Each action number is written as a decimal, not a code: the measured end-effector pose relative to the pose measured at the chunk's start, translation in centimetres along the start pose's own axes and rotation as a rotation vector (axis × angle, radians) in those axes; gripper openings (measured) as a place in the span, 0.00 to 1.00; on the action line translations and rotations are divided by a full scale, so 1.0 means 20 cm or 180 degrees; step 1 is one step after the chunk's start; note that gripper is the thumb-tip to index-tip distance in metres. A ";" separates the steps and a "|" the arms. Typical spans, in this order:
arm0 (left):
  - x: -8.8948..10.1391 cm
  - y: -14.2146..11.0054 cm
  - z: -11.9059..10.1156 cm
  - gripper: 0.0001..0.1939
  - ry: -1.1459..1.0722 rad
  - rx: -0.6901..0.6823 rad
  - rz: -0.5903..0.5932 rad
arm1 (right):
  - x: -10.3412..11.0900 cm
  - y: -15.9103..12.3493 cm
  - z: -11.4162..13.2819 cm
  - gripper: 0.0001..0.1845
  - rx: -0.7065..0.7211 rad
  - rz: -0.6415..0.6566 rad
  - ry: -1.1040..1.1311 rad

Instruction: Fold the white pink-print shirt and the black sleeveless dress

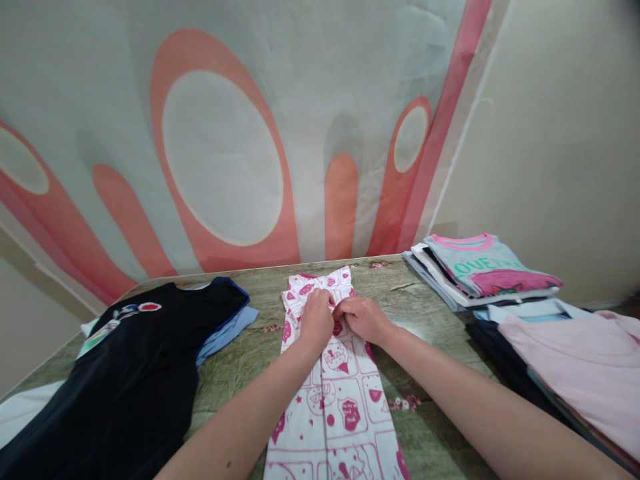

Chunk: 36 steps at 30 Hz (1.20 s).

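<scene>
A white garment with pink cartoon prints (345,400) lies lengthwise in front of me, its sides folded in to a seam running down the middle. Its narrower upper end (300,287) points toward the wall. My left hand (318,321) is closed on the cloth just left of the middle line, below that end. Right beside it, my right hand (364,320) pinches the cloth with bent fingers. The two hands nearly touch. What lies right under the fingertips is hidden.
On the left, a black T-shirt (155,360) lies spread over light blue and white clothes. At the back right sits a folded stack topped by a grey shirt with pink collar (485,260). Nearer stands another stack with a pink shirt (580,360). A patterned wall backs the wood-look table (435,427).
</scene>
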<state>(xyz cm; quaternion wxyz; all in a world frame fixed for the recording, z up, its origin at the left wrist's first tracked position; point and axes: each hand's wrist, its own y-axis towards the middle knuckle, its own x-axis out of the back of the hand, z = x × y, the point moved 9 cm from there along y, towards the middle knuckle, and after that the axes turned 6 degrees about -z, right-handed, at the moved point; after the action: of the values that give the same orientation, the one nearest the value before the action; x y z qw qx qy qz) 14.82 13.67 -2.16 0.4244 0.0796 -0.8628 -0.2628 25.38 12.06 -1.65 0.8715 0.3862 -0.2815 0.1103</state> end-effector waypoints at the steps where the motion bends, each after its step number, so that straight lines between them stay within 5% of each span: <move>1: 0.01 -0.02 -0.02 0.12 0.0155 -0.0097 0.0042 | 0.01 0.00 -0.01 0.21 -0.0051 -0.0045 -0.0060; 11: 0.05 -0.03 0.00 0.11 0.1686 -0.0218 0.0792 | 0.00 0.01 -0.05 0.18 -0.0195 -0.0071 -0.0334; 19: 0.25 0.03 0.26 0.13 0.2465 0.0684 0.1050 | 0.00 0.01 -0.05 0.19 -0.0149 -0.0113 -0.0267; 22: 0.31 0.07 0.25 0.14 0.2357 0.0491 0.0771 | 0.00 0.01 -0.05 0.18 -0.0146 -0.0119 -0.0282; 25: 0.27 0.09 0.11 0.13 0.1693 -0.0234 0.0518 | 0.00 0.01 -0.05 0.16 -0.0148 -0.0140 -0.0320; 28: 0.14 0.05 0.03 0.13 0.1244 -0.0710 0.0697 | 0.00 0.01 -0.05 0.17 -0.0118 -0.0132 -0.0316; 36: 0.00 0.00 0.23 0.28 0.1453 -0.0335 0.0839 | -0.01 0.00 -0.05 0.18 -0.0040 -0.0142 -0.0224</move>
<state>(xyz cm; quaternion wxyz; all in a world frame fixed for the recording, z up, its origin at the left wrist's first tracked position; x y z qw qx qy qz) 11.25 15.39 -4.49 0.6421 0.0016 -0.7329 -0.2250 25.64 12.80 -2.23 0.8656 0.3905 -0.3040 0.0754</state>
